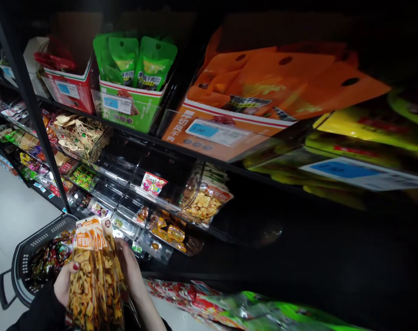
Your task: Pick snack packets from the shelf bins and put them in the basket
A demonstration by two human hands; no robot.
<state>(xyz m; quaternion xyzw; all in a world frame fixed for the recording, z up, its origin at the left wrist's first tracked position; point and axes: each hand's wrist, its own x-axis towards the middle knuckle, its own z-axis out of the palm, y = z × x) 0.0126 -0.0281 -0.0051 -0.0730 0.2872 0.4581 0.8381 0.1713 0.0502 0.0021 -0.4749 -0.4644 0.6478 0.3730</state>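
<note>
Between my two hands is a stack of clear snack packets (96, 276) with orange and white tops, held upright near the bottom of the view. My left hand (64, 281) grips the stack's left side, its thumb lying across the front. On the other side my right hand (129, 266) is closed against the packets, with most of its fingers hidden behind them. A dark shopping basket (23, 264) full of small wrapped snacks stands just left of my left hand. Similar packets (205, 197) fill a clear bin on the middle shelf.
On the upper shelf stand a red box (71, 87), a green box (129, 108) and an orange box (209, 133) of pouches, with yellow packs (370, 133) at right. Clear bins of small snacks line lower tiers. A black post (40, 128) rises left. Pale floor (9, 197) shows.
</note>
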